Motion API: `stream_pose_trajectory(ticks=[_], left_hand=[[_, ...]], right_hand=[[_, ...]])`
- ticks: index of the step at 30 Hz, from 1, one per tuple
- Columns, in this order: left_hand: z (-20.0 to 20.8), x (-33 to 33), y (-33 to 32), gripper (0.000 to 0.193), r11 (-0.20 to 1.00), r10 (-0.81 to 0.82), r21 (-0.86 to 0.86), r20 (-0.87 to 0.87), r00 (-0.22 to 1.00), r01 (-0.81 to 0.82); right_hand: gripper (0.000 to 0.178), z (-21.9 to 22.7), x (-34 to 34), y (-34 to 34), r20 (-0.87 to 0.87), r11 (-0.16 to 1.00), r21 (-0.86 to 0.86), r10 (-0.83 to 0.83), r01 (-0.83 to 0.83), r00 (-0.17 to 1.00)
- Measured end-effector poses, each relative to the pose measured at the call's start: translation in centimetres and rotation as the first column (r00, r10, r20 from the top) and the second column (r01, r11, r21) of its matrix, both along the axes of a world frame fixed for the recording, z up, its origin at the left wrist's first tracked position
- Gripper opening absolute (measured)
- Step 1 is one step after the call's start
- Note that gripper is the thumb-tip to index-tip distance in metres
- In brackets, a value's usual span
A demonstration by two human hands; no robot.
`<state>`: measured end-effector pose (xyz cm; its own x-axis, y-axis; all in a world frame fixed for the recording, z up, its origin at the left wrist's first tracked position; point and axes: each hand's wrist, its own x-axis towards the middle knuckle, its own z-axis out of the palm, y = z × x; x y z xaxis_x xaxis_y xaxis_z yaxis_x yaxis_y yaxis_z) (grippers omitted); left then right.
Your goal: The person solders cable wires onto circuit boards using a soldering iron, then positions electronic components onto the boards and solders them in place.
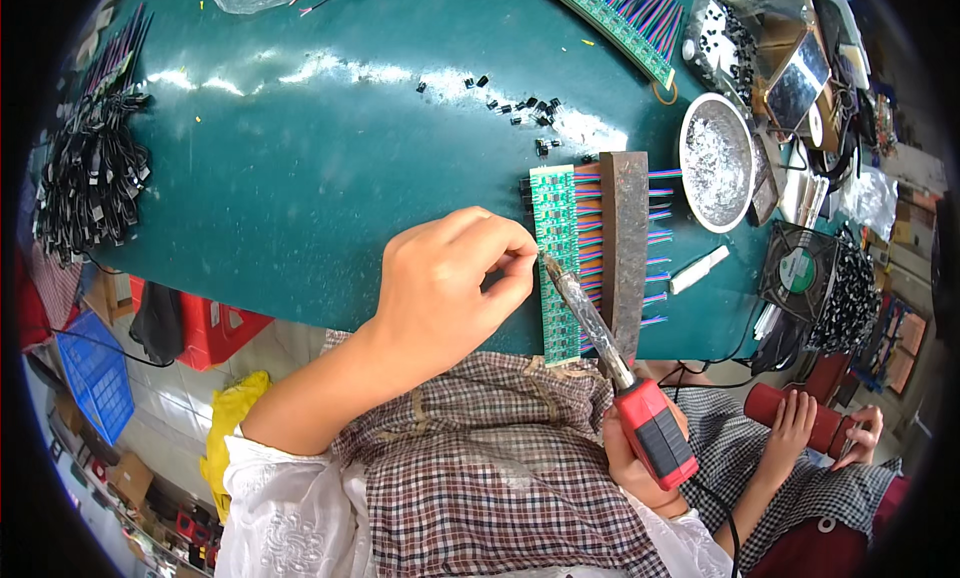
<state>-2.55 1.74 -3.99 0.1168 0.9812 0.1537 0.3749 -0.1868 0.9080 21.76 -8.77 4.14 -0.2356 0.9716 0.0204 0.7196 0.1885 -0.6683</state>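
A green strip of small circuit boards (556,278) lies near the front edge of the table, with coloured wires running off its right side under a dark heavy bar (624,248). My left hand (450,268) is at the strip's left edge, thumb and forefinger pinched together. What they hold, if anything, is too small to make out. My right hand (622,448) grips a soldering iron (655,433) with a red and black handle. Its tip meets the strip right beside my left fingertips. Several small black components (535,106) lie loose beyond the strip.
Right of the bar stand a white bowl (686,168) with silvery bits and a small fan (800,270). A white stick (699,269) lies nearby. Another wired board strip (610,23) is at the back, bundled black cables (95,168) far left. A co-worker's hands (795,428) hold a red cylinder (765,403).
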Motion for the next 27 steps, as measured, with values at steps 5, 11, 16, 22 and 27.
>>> stream_pose_trajectory(ticks=[5, 11, 16, 22, 27], left_hand=[[-0.1, 0.1, 0.0, 0.014, 1.0, 0.007, -0.003, 0.003, 1.0, -0.007], [-0.1, 0.2, 0.0, 0.014, 1.0, 0.007, 0.002, -0.004, 1.0, -0.007], [0.7, -0.3, 0.3, 0.013, 0.999, -0.008, -0.034, -0.003, 1.0, 0.007], [1.0, -4.4, 4.5, 0.006, 0.941, 0.313, 0.226, -0.299, 0.901, -0.252], [0.0, -5.6, 7.4, 0.006, 0.906, 0.403, 0.315, -0.437, 0.804, -0.283]], right_hand=[[0.028, 0.1, 0.4, -0.1, -0.007, 1.0, -0.003, 0.005, -0.005, 1.0], [0.028, 0.4, 1.1, -1.0, 0.077, 0.998, -0.058, 0.011, -0.007, 0.997], [0.028, 0.3, 1.4, -1.6, 0.086, 0.996, -0.085, -0.023, 0.031, 0.996], [0.027, -0.2, 1.7, -2.4, 0.079, 0.991, -0.098, -0.079, 0.086, 0.994], [0.026, -0.3, 2.5, -2.8, 0.124, 0.997, -0.078, -0.003, 0.012, 0.992]])
